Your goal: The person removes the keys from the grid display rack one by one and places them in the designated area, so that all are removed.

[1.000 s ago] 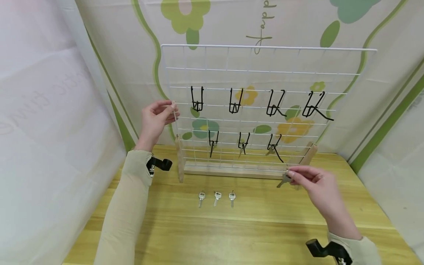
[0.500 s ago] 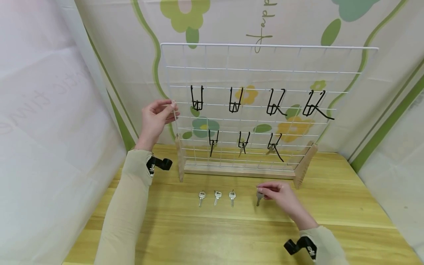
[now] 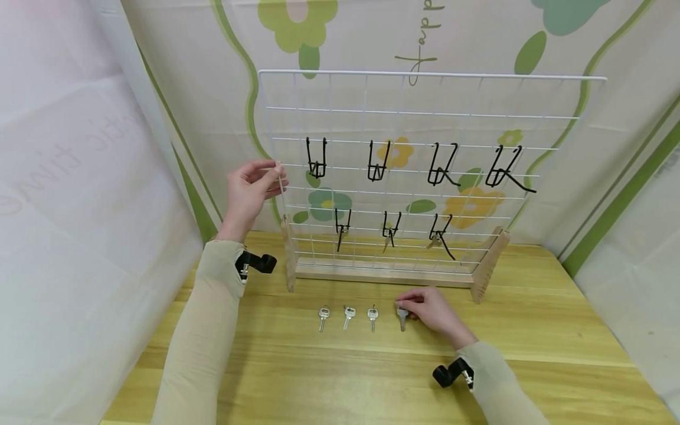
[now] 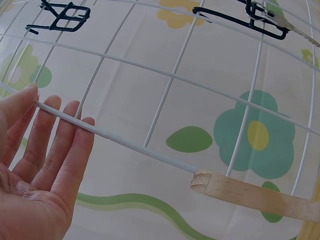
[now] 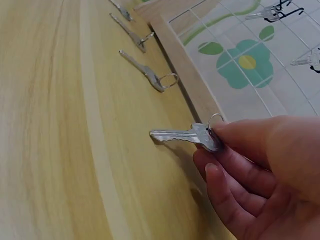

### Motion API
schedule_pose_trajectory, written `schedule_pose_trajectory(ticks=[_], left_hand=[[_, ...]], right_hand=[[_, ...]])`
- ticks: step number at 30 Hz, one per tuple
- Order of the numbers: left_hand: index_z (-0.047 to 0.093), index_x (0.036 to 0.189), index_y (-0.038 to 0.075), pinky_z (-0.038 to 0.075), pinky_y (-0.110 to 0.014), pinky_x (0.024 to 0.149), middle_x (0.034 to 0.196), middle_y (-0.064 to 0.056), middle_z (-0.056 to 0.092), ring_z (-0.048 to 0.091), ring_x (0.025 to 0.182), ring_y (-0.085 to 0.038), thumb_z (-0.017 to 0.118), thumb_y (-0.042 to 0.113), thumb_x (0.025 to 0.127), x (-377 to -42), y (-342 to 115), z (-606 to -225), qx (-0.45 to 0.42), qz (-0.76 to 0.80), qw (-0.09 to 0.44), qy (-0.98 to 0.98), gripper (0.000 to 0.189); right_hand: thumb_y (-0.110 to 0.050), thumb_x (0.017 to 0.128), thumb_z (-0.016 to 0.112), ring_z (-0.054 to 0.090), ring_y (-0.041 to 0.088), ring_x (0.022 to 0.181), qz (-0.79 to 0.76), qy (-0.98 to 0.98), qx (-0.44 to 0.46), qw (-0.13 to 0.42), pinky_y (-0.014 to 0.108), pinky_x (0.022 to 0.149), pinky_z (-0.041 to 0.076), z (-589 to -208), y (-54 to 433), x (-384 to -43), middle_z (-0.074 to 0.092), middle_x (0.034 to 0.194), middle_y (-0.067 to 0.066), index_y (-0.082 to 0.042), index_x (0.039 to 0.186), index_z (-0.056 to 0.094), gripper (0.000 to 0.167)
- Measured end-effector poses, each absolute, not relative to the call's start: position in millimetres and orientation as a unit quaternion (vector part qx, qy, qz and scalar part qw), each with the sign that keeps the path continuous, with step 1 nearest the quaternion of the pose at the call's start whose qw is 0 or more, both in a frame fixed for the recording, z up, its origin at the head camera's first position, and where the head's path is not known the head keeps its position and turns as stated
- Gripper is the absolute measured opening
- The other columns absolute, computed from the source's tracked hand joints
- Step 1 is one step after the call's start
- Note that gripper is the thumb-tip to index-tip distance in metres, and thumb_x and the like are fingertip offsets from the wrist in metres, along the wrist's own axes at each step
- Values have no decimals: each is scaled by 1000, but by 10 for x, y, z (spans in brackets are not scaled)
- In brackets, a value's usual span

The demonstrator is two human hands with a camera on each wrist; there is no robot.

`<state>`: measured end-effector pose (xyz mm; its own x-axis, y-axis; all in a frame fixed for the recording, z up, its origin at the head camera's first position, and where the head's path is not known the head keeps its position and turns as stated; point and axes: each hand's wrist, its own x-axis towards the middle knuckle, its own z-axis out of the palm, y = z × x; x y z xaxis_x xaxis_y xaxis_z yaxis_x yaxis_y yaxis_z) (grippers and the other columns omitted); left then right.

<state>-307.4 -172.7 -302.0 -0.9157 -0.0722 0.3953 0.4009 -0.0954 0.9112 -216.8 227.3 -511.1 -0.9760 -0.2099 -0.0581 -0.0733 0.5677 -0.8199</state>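
Observation:
My left hand (image 3: pixel 248 192) holds the left edge wire of a white wire grid rack (image 3: pixel 432 74), thumb in front and fingers behind. In the left wrist view its fingers (image 4: pixel 70 150) lie along that wire. My right hand (image 3: pixel 434 311) pinches a silver key (image 5: pixel 182 135) by its head, near a small metal ring (image 5: pixel 215 120). The key's blade points away from the hand, close over the wooden table. To its left lie three more silver keys in a row: one at the left (image 3: pixel 324 319), one in the middle (image 3: pixel 349 317) and one nearest (image 3: pixel 373 319).
Black hooks (image 3: pixel 438 171) hang on the grid in an upper row of several and a lower row of three. Keys (image 3: pixel 437 239) hang on the lower hooks. The rack stands on a wooden base (image 3: pixel 382 276) with side feet. A flowered cloth (image 3: pixel 345 35) hangs behind.
My right hand has moved left and down from beside the rack's right foot, carrying the key to the row's right end. My left hand has stayed on the rack edge.

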Motion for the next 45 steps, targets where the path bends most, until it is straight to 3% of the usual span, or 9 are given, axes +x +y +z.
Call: schedule_pose_trajectory(ticks=[6,22,27,33,38,45], left_hand=[[73,110,5,62,-33,78,99,-14,74,75,83,-24,78,19,93,-3068,-1721,-3016,-125,-729,163,-653,22],[73,109,5,62,-33,77,98,-13,74,75,83,-23,78,18,94,-3066,-1711,-3009,-124,-731,163,-651,21],[73,108,5,62,-33,77,98,-13,74,75,83,-23,77,17,94,-3071,-1713,-3014,-124,-734,163,-648,19],[73,109,6,62,-35,78,98,-12,74,75,84,-23,77,19,95,-3072,-1715,-3018,-127,-727,166,-654,20],[73,109,5,62,-34,78,98,-13,74,75,83,-23,77,19,94,-3066,-1715,-3014,-125,-729,166,-652,20],[73,109,5,62,-33,77,99,-13,74,75,83,-23,78,18,94,-3062,-1716,-3015,-123,-730,165,-651,21]], right_hand=[[-14,94,76,65,11,83,-409,906,-103,31,32,77,54,-5143,2224,-2181,74,93,-6,-13,98,80,6],[-9,94,76,67,14,91,-403,909,-106,9,37,83,56,-5172,2207,-2153,75,99,-2,-12,100,80,9],[-11,94,76,66,14,89,-415,905,-92,16,33,78,55,-5151,2240,-2131,74,100,-2,-10,105,79,12],[-18,94,77,67,17,86,-447,889,-96,-21,27,71,57,-4891,2271,-2069,75,101,3,-5,114,76,24],[-25,95,78,71,19,92,-504,856,-98,-62,25,78,59,-4552,2216,-1974,75,107,6,-6,116,76,29],[-29,92,80,71,19,102,-596,795,-95,-63,26,86,58,-4194,1972,-1803,73,115,5,-7,119,75,35]])
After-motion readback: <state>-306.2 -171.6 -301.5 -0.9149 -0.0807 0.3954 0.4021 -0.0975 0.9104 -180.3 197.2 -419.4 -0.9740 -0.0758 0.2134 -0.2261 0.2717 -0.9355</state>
